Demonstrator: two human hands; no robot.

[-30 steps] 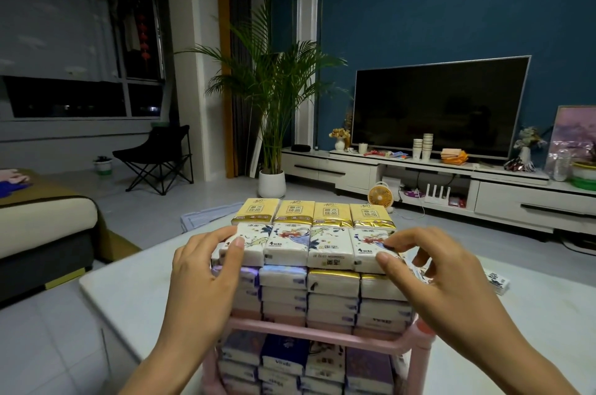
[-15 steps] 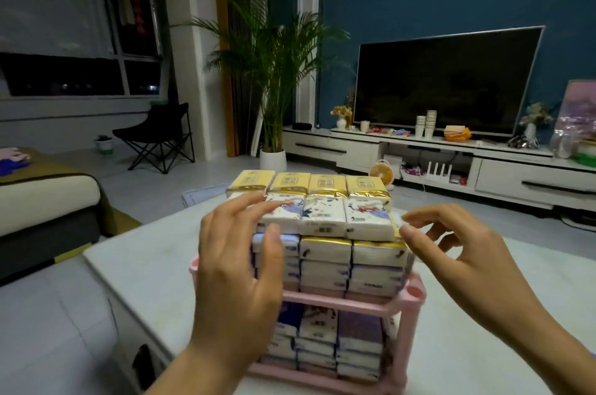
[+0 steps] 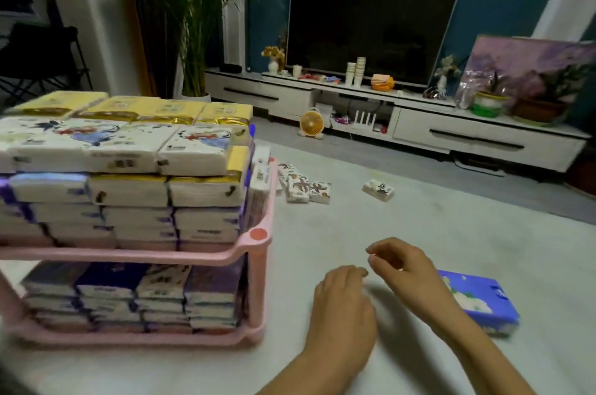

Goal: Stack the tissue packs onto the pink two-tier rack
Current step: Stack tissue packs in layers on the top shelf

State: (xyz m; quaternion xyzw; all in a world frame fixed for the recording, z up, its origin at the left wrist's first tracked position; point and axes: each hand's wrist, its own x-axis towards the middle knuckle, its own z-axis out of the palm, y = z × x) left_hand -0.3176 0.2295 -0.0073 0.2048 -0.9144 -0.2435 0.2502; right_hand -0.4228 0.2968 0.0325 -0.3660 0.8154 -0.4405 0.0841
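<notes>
Poised with left hand [image 3: 342,307] and right hand [image 3: 404,268] loosely curled, empty. Could topple the tall stack [image 3: 129,152] on the pink rack [image 3: 180,257] when adding the blue pack [image 3: 483,298].

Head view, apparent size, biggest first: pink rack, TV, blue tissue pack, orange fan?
1. pink rack, nearest the camera and cut off at the left
2. TV
3. blue tissue pack, partly hidden
4. orange fan
</notes>
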